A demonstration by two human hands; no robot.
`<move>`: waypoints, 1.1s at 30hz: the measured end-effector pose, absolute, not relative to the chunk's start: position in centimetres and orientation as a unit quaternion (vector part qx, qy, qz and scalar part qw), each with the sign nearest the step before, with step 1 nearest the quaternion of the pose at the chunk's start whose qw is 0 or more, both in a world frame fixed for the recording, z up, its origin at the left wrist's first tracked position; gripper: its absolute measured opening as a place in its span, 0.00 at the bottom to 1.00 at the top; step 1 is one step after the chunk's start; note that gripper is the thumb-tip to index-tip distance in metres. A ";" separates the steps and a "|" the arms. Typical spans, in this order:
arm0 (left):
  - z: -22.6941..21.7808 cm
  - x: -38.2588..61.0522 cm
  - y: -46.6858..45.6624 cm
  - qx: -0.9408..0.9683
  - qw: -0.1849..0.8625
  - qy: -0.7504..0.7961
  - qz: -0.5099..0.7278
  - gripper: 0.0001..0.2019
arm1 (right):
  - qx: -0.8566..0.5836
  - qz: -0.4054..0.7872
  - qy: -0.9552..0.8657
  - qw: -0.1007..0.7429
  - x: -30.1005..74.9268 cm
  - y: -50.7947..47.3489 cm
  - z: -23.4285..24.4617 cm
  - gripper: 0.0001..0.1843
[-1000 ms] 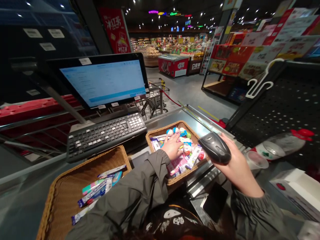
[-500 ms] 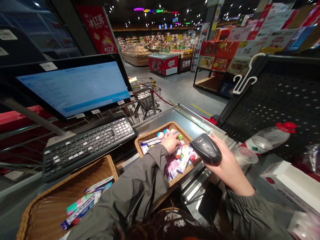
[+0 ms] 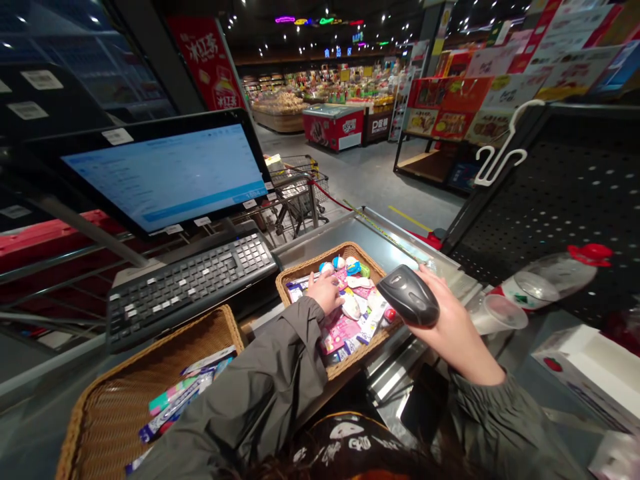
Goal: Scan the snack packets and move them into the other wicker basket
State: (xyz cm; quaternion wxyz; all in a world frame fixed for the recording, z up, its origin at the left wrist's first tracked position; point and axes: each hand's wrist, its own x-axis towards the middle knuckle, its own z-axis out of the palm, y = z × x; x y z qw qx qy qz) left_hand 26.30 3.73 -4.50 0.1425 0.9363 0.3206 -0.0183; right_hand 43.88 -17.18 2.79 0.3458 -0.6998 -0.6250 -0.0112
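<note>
My right hand [image 3: 453,320] is wrapped round a black handheld barcode scanner [image 3: 409,297], held above the right edge of a wicker basket [image 3: 367,250]. Inside that basket lie mixed wrapped sweets [image 3: 345,327], with round blue-and-white pieces along the far side and purple-and-white packets in front. Over the left part of these sweets is my left hand [image 3: 326,293], its fingers apart and touching the pile; I see nothing held in it. Closer to me on the left, a second wicker basket [image 3: 107,393] contains several stick-shaped packets [image 3: 183,393], partly covered by my left sleeve.
A monitor [image 3: 170,173] and a black keyboard [image 3: 195,283] stand on the left. To the right are a clear bottle with a red cap [image 3: 565,273], a plastic cup [image 3: 500,317] and an open white box [image 3: 595,373]. A shopping cart [image 3: 297,190] is beyond the metal counter.
My left hand has moved left and toward me across the sweets, uncovering more of them in the middle. The scanner stays in my right hand. The view has shifted slightly left.
</note>
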 end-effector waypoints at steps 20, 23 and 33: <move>4.7 18.4 3.5 0.864 0.200 0.363 0.284 0.08 | -0.668 -0.002 -0.653 0.357 41.2 -17.3 3.7 0.30; 6.4 14.5 3.5 0.826 0.237 0.375 0.347 0.09 | -0.643 0.012 -0.681 0.349 39.6 -16.7 4.0 0.30; 7.9 3.6 0.3 0.746 0.241 0.471 0.404 0.11 | -0.516 0.036 -0.798 0.309 31.3 -14.4 5.7 0.27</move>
